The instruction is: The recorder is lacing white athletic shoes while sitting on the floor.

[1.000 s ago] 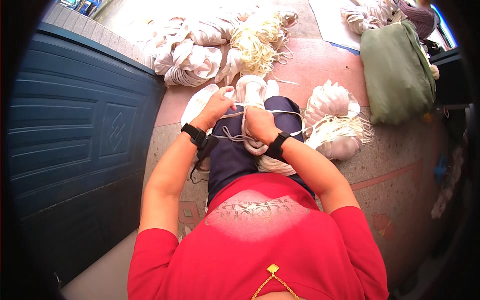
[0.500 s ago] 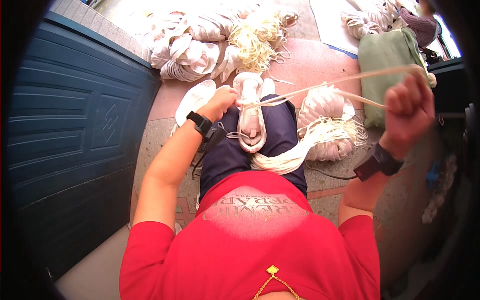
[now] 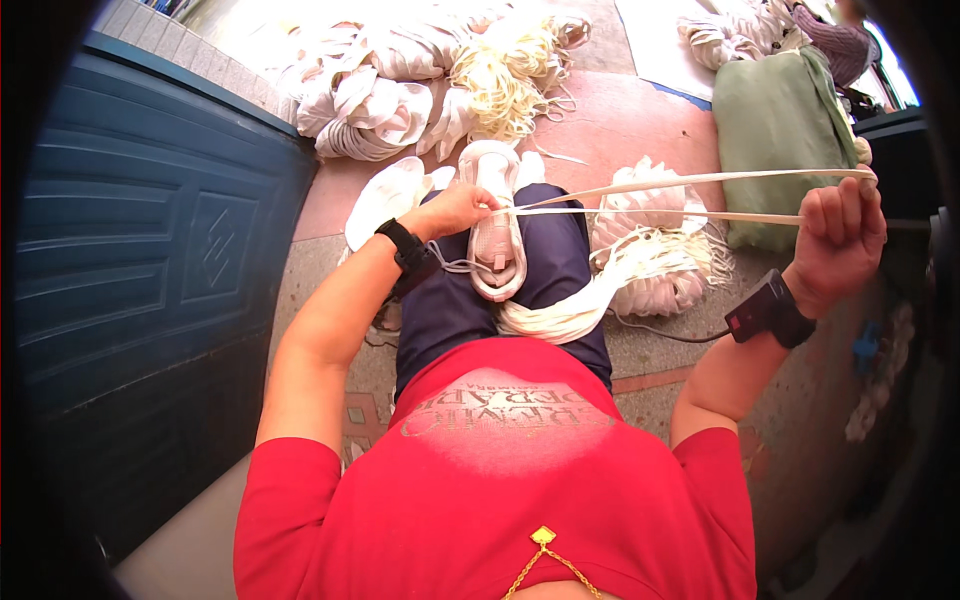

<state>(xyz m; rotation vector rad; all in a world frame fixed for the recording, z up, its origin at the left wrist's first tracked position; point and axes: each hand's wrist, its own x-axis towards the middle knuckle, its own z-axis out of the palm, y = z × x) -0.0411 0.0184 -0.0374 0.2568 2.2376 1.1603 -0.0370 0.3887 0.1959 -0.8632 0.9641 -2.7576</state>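
Note:
A pale pinkish-white shoe upper [image 3: 492,243] rests lengthwise on my lap between my thighs. My left hand [image 3: 463,210] is closed at its lacing area, fingertips pinched where the lace meets the shoe; what exactly they grip is partly hidden. From there a cream shoelace [image 3: 660,183] runs out to the right in two taut strands. At its far end my right hand [image 3: 838,235] is closed around the lace, raised well out to the right. A bundle of loose cream laces [image 3: 565,315] lies across my right thigh.
Stacked shoe uppers [image 3: 655,285] stand beside my right leg. A larger heap of uppers and laces [image 3: 510,75] lies ahead. White shoe pieces [image 3: 385,205] sit by my left knee. A blue panelled door [image 3: 160,230] borders the left, a green sack [image 3: 775,150] the far right. Another person [image 3: 838,45] appears beyond.
My right hand has moved slightly outward and down, and the lace strands have straightened taut. My left hand has shifted slightly right and down along the shoe upper.

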